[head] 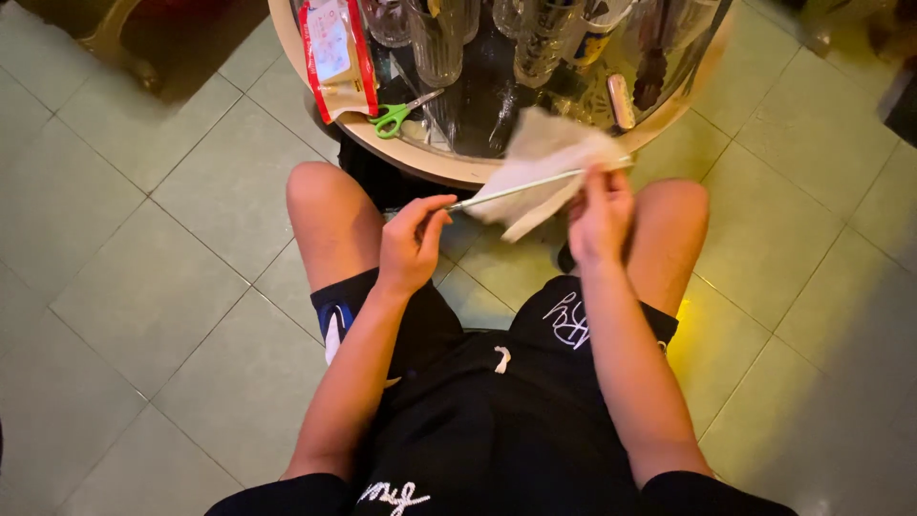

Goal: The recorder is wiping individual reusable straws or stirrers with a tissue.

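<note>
My left hand (413, 244) pinches the near end of a thin metal rod (516, 188) that slants up to the right above my knees. A crumpled white tissue (540, 162) wraps around the rod's far part, and my right hand (600, 215) grips the tissue and the rod together. Both hands hover just in front of the round table's edge (449, 170), above my bare knees.
The round glass-topped table holds several clear glasses (439, 38), green-handled scissors (396, 117), a red-and-white packet (334, 57) and a small pale oblong object (621, 100). Pale green floor tiles (143, 287) surround me. I sit in black shorts.
</note>
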